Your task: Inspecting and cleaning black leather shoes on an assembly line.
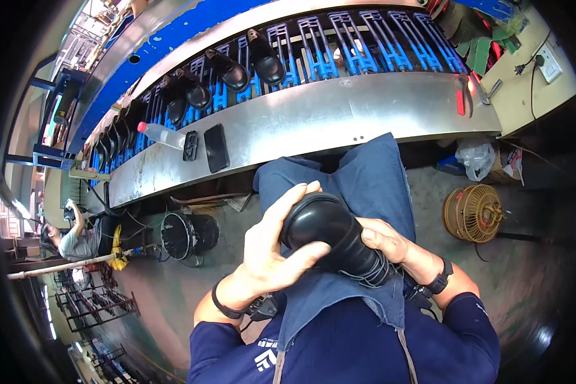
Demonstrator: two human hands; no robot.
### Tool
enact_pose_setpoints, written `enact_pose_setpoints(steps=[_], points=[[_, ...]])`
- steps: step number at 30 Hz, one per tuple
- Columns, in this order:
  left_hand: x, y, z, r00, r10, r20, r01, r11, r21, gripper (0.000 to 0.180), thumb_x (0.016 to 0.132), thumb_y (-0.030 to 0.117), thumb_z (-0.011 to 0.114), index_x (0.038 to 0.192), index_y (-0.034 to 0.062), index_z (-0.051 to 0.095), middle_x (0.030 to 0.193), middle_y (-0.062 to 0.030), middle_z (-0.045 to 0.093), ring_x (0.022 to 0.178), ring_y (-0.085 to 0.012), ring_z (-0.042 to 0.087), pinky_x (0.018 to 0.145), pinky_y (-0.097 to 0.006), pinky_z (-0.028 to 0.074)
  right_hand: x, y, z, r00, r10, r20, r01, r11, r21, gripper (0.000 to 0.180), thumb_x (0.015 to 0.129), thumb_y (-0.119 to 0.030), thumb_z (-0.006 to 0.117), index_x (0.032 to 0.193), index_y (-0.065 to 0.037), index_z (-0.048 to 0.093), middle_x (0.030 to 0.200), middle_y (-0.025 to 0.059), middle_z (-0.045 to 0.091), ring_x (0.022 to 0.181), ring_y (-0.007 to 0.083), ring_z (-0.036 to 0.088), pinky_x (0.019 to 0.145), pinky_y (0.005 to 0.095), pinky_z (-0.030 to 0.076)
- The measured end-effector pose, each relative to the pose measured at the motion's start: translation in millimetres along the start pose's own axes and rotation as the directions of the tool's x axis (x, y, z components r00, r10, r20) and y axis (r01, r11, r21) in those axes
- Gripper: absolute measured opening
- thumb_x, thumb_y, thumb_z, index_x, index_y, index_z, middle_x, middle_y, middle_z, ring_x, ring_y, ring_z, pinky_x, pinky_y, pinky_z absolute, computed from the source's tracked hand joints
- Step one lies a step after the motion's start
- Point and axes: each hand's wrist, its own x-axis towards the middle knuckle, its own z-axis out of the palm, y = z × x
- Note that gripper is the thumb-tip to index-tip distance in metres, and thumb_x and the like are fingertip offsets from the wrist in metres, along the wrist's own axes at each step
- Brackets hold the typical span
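Over my lap I hold a black leather lace-up shoe [320,224], its rounded toe facing away from me and its laces toward my body. My left hand [275,246] is wrapped round the toe end, thumb lying across the upper. On the other side my right hand [387,242] grips the shoe near its middle, thumb on top. The sole and most of the fingers underneath are hidden. A blue apron [339,313] covers my lap below the shoe.
A metal ledge [288,121] runs ahead, bearing a bottle [163,136], a phone [217,148] and red-handled pliers [462,96]. Behind it, black shoes [265,61] sit on a blue-slatted conveyor [313,54]. A black bucket [178,235], wicker-like basket [473,213] and another person [86,240] are around me.
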Motion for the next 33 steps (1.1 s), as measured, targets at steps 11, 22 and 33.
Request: enact_pose_setpoints(steps=[11,22,33], points=[[-9.8,-46.6,44.2,0.938,-0.319,-0.138,0.213,0.841,-0.498,0.083,0.075,0.015,0.088,0.142,-0.0012,0.041,0.131,-0.0129,0.06,0.124,-0.0226,0.057,0.108,-0.038,0.044,1.8,-22.3,7.4,0.982,0.021,-0.189,-0.001,0.995,0.103,0.048,0.105,-0.04,0.047,0.122,0.003,0.06,0.108,0.007,0.065,0.097,0.0113,0.059,0.086,0.0281,0.048],[7.8,-113.5,-9.7,0.952,-0.242,0.185,0.269,0.381,-0.885,0.077,0.074,0.023,0.081,0.138,-0.0025,0.049,0.128,-0.0182,0.063,0.115,-0.0289,0.065,0.1,-0.041,0.053,24.9,-99.0,15.7,0.987,-0.081,-0.136,-0.085,0.455,-0.886,0.06,0.081,-0.052,0.076,0.108,-0.001,0.06,0.07,0.0109,0.068,0.061,0.0261,0.07,0.06,0.0353,0.056],[6.3,-127.1,12.0,0.928,-0.35,0.128,0.299,0.493,-0.817,0.075,0.078,0.039,0.083,0.133,-0.0008,0.051,0.119,-0.0132,0.065,0.108,-0.0237,0.066,0.096,-0.038,0.055,26.1,-24.2,13.0,0.909,-0.384,-0.162,0.115,0.605,-0.788,0.052,0.091,-0.009,0.061,0.137,0.008,0.045,0.113,0.0249,0.061,0.101,0.0372,0.063,0.09,0.043,0.05]])
